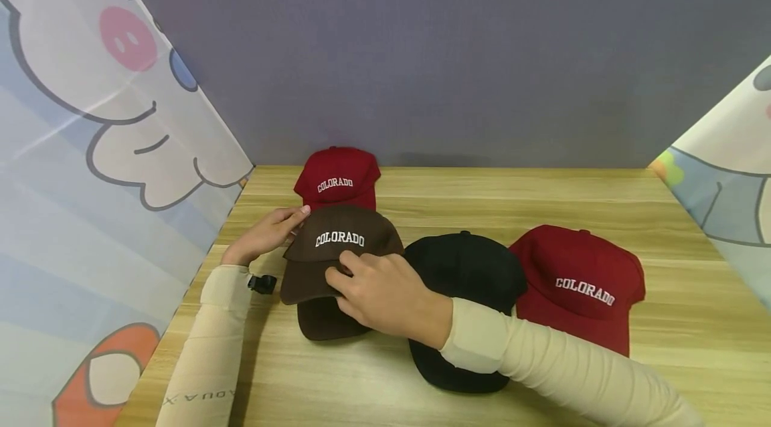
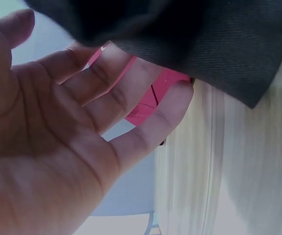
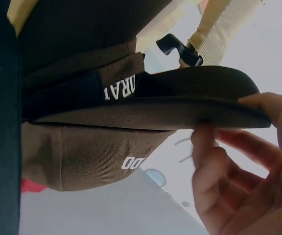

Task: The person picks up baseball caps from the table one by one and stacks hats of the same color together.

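Note:
A brown baseball cap (image 1: 346,221) lettered COLORADO sits over a second brown cap (image 1: 328,320), whose brim shows below it. My right hand (image 1: 385,294) pinches the upper cap's brim between thumb and fingers, clearly seen in the right wrist view. On the other side, my left hand (image 1: 269,234) is at the upper cap's left edge. In the left wrist view its fingers (image 2: 124,93) stretch loosely toward the dark cloth, thumb apart; whether the fingertips touch it is hard to tell. Directly behind the brown caps is a red COLORADO cap (image 1: 337,169), partly covered.
Right of the brown caps lies a black cap (image 1: 464,270), partly under my right forearm. Beside it is another red COLORADO cap (image 1: 581,266). The wooden table (image 1: 482,196) meets a grey wall (image 1: 421,52), with cartoon-printed panels (image 1: 54,179) at the sides.

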Tool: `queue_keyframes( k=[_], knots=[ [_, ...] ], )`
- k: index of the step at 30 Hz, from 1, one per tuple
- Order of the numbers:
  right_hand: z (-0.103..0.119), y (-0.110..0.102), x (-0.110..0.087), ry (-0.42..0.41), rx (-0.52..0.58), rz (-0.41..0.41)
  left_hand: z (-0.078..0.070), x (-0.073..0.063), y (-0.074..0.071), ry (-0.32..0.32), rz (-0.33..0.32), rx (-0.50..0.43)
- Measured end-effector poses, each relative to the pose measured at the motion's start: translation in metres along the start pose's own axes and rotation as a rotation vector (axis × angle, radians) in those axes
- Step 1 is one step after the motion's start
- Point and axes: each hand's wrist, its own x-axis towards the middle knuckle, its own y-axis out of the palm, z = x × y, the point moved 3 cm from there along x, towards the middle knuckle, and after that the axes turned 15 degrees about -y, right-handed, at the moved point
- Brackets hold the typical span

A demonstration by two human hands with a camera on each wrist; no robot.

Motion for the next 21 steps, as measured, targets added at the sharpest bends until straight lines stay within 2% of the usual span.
queue_keyframes(
  k=[7,11,17,21],
  knots=[
    [0.007,0.009,0.0,0.025,0.051,0.214,-0.003,-0.001,0.003,0.025,0.005,0.036],
    [0.012,0.016,-0.001,0.046,0.111,0.3,-0.003,0.0,0.005,0.031,0.0,0.053],
    [0.017,0.021,-0.002,0.041,0.102,0.341,-0.006,0.001,0.008,0.066,-0.041,0.144],
    [0.019,0.024,-0.002,0.028,0.094,0.364,-0.007,0.001,0.01,0.079,-0.033,0.148]
  ],
)
